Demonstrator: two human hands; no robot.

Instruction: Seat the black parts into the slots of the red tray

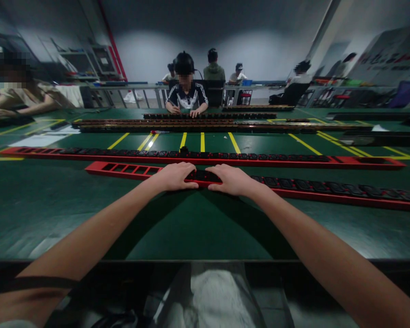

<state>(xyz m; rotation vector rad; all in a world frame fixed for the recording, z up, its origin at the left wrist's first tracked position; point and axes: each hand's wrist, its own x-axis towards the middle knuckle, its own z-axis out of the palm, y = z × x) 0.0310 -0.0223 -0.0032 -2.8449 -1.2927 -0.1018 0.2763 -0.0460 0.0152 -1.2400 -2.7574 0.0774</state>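
A long red rail [331, 197] lies across the table right in front of me. Black square pieces [304, 184] fill its slots on the right, while several slots toward its left end are unfilled. My left hand [174, 176] grips the rail at mid-view, fingers over the top and thumb along the near side. Just to the right, my right hand [232, 179] holds the same rail in a mirrored grip. Between the two hands a short stretch of black pieces shows; what lies under the fingers is hidden.
Behind runs a second red rail [208, 160], also carrying black pieces. Long dark bars [225, 125] lie farther back on the green table [198, 223], which has yellow tape lines [202, 142]. A co-worker [187, 93] sits opposite; another person [27, 98] is at left.
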